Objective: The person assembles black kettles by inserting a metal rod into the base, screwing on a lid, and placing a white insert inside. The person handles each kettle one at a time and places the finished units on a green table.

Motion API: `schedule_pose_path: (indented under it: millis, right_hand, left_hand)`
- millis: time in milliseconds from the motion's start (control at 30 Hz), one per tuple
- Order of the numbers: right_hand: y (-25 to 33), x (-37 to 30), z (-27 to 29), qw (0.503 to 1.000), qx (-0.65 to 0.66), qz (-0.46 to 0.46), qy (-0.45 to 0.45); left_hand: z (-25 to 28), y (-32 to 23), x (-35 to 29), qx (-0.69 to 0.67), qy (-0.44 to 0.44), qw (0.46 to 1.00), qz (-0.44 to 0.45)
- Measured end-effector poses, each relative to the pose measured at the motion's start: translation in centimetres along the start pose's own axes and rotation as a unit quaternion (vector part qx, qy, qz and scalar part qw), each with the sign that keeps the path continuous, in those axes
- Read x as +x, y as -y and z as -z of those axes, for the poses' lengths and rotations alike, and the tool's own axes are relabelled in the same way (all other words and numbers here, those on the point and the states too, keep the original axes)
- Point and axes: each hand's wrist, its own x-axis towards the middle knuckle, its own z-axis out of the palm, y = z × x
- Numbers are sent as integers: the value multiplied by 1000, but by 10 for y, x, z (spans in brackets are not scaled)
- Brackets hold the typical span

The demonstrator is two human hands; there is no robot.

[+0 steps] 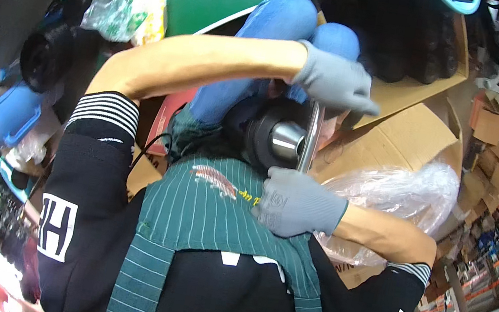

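We grip the metal rod [310,136] at both ends: left hand [334,81] closed on top, right hand [295,202] closed below, over our lap. The black round part [269,136] beside it could slip off if either gloved grip loosens.

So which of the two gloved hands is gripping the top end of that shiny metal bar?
The left hand, reaching across from the bare forearm, grips the top of the metal bar. The right hand holds its lower end, near the striped apron.

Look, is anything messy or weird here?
Nothing looks broken or spilled. Both gloved hands, left and right, grip a shiny metal bar on a black part. Crumpled plastic spills from the cardboard box.
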Motion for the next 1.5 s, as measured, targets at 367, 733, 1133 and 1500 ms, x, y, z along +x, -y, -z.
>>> schedule_pose_path:
  millis: [367,733,1133,1500]
  right_hand:
    - [-14,72,19,988,50,-120,-82]
    - [-2,8,40,916,-70,-32,-394]
    - [-8,-61,-74,584,378,-259,-670]
    - [-25,-15,-114,753,158,-225,-597]
  left_hand:
    - [-96,-27,84,29,180,970,-163]
    - [12,66,76,84,-120,961,-236]
    - [95,119,-185,-561,-507,642,130]
    - [37,106,-213,-534,-464,702,85]
